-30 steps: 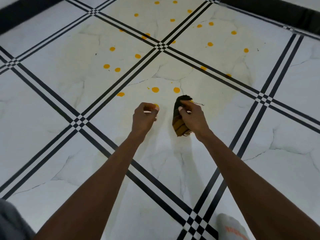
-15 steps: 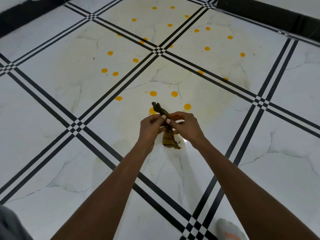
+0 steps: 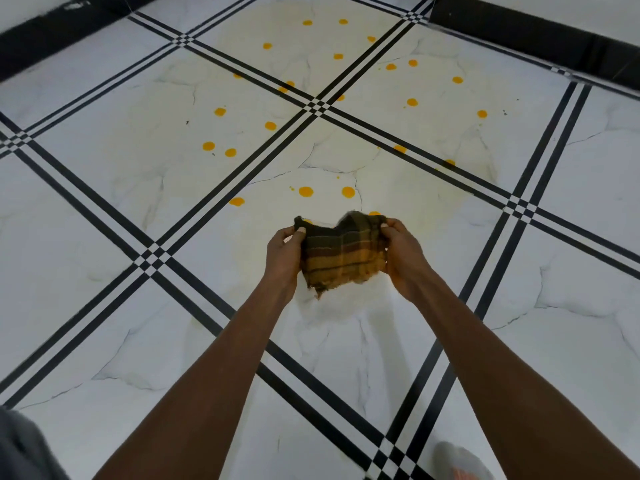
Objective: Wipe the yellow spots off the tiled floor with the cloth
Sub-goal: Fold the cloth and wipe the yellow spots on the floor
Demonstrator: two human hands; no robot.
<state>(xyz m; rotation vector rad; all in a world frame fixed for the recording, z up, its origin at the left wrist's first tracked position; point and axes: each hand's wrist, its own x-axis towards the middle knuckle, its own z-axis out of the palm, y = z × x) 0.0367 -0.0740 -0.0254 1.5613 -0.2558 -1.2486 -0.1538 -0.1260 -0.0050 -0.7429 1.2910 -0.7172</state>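
Note:
A brown and yellow checked cloth point(image 3: 341, 256) is stretched flat between my two hands above the white tiled floor point(image 3: 104, 237). My left hand point(image 3: 284, 252) pinches its left edge and my right hand point(image 3: 403, 256) grips its right edge. Several yellow spots dot the tiles ahead: two round ones point(image 3: 305, 191) point(image 3: 348, 192) just beyond the cloth, one point(image 3: 237, 201) to the left, and more farther off point(image 3: 209, 146) point(image 3: 412, 102). A spot point(image 3: 374, 213) peeks out above the cloth's top edge. A pale yellowish smear surrounds the spots.
Black double stripes point(image 3: 152, 258) cross the floor in a diagonal grid. A black skirting point(image 3: 519, 32) runs along the far walls. My foot in a grey sock point(image 3: 460, 462) rests at the bottom right, and grey clothing point(image 3: 20, 445) shows at the bottom left.
The cloth was bunched in my right hand; my left hand joined it, and both hands have spread the cloth open between them.

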